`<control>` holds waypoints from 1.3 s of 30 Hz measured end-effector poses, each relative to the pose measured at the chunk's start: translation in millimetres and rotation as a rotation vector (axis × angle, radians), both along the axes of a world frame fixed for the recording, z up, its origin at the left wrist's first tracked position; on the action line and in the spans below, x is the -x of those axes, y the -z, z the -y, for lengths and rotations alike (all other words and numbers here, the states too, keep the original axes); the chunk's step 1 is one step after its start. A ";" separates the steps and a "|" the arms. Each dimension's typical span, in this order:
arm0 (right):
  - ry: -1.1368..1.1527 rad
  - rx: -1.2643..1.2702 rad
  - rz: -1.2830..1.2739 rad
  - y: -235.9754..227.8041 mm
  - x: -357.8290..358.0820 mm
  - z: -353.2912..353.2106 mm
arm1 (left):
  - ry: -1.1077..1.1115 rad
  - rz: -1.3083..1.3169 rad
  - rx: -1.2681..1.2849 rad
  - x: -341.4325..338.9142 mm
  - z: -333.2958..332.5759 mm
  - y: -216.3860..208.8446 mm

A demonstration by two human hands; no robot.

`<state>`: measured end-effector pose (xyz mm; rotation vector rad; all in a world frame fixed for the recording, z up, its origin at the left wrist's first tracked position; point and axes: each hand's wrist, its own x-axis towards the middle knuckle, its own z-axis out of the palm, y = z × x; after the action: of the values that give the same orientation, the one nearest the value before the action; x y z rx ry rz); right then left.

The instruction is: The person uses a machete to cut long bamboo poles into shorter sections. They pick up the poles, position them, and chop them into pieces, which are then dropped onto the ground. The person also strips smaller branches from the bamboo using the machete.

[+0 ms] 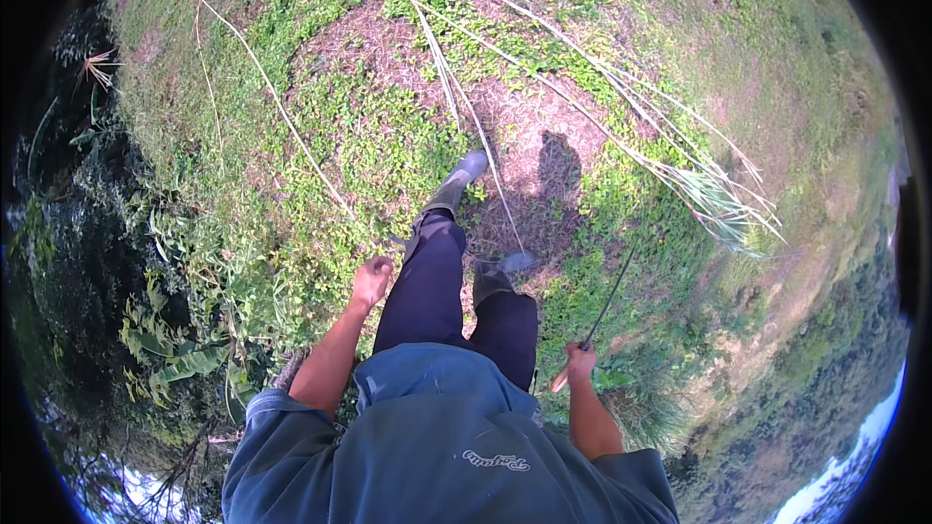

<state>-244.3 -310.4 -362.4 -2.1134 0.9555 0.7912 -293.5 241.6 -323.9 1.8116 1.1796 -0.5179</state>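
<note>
My right hand (581,363) is closed around the wooden handle of a long thin dark blade, a machete (604,309), which points up and away over the grass. My left hand (371,282) hangs beside my left thigh with the fingers curled and nothing in it. Below me are my dark trousers and two grey rubber boots: the left boot (456,184) is stepped forward, the right boot (500,272) is behind it. Both stand on grass with patches of dry brown litter.
Several long dry palm fronds (621,107) lie across the grass ahead and to the right. Dense dark shrubs and broad leaves (175,349) border the left side. The ground falls away toward trees (825,359) at the lower right.
</note>
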 end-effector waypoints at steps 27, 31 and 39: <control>-0.305 -0.314 0.148 232.8 -278.0 -299.1 | 0.153 -0.274 -0.123 -49.4 -43.8 -9.4; -0.365 -0.175 0.297 70.6 -264.4 -172.3 | 0.152 -0.094 -0.040 -89.8 -25.2 -3.5; -0.087 -0.027 0.354 -291.4 -157.1 12.4 | -0.151 0.326 0.401 -219.3 69.5 33.9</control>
<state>-87.3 -322.9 -71.0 -2.1868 0.6648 0.4452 -74.2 172.2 -357.8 1.3880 0.9034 -0.3273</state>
